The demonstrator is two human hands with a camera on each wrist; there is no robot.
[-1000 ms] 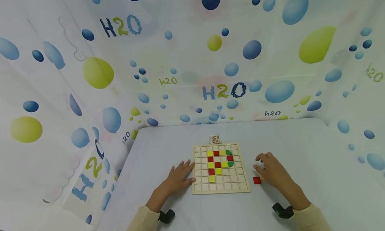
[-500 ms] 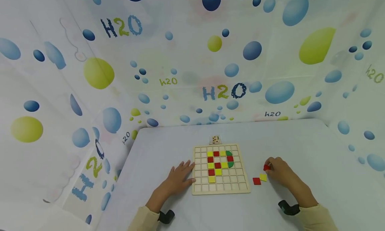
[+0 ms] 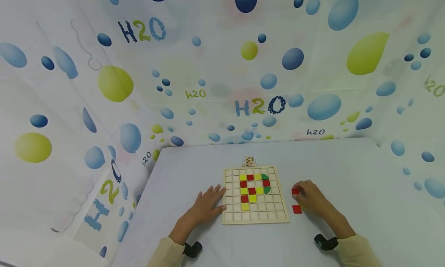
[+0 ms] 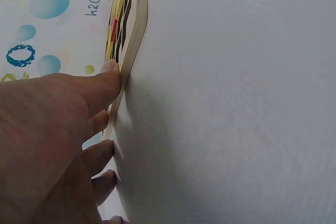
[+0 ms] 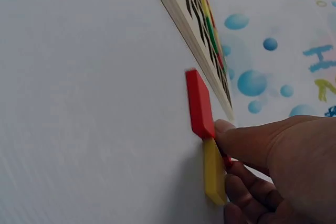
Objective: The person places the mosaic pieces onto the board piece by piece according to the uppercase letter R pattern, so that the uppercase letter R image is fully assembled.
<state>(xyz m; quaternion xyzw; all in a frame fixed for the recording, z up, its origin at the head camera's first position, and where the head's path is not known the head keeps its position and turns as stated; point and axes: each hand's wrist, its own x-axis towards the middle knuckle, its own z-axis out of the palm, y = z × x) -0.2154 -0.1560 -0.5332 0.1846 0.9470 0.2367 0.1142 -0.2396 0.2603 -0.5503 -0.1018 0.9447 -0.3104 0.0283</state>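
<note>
A square wooden grid board [image 3: 232,217] lies on the table, its cells partly filled with red and yellow square tiles and two green rounded ones. My left hand [image 3: 205,208] rests at the board's left edge, fingers extended and thumb touching the rim. Just right of the board, my right hand [image 3: 311,199] pinches a red square tile [image 3: 295,191] between thumb and fingers. Below that hand a second red tile [image 3: 297,209] lies on the table. A yellow tile [image 5: 213,174] adjoins it in the right wrist view; the hand mostly hides it in the head view.
Behind the board's far edge lies a small pattern card [image 3: 248,161] with a printed grid. A white cloth covers the table [image 3: 347,174]. The patterned curtain [image 3: 215,66] with blue and green drops hangs behind and at the sides.
My right hand has taken up a red tile, drawn it rightward, then brought it back left toward the board, covering the yellow tile again. The left hand has stayed in place.
</note>
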